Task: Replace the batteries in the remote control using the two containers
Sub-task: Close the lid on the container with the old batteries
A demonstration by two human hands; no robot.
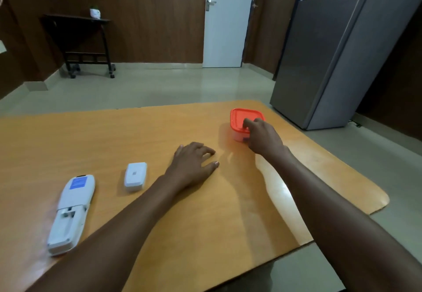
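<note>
Right hand point(262, 136) is reached out to the small container point(239, 135) near the far right edge of the tabletop point(137, 136). Its fingers point(247, 123) are curled down onto the red lid point(238, 118), fingertips pressed on the lid's top near the front edge; the rest of the hand covers the container's near right corner. Whether the thumb is hooked under the lid rim cannot be told, so a grip is not confirmed — contact only. Lid is seated on the clear body; contents are not readable, only a dark patch low on the wall.

Left hand point(194, 163) is laid palm down on the tabletop, roughly centre, between the container and the battery cover. Fingers point(209, 150) are loosely spread and slightly bent, tips toward the container; thumb is stuck out to the right. Nothing is held; nothing is seen under the palm.

Remote control point(72, 211) is lying face down at the near left of the tabletop, long axis running away and slightly right, blue label at its far end. Battery bay at its near half is uncovered; whether cells are seated in it cannot be told, the area is blurred.

Battery cover point(135, 176), small white piece, is lying flat on the tabletop just right of the remote, apart from it and apart from the left hand.

Only one container is seen.
</note>
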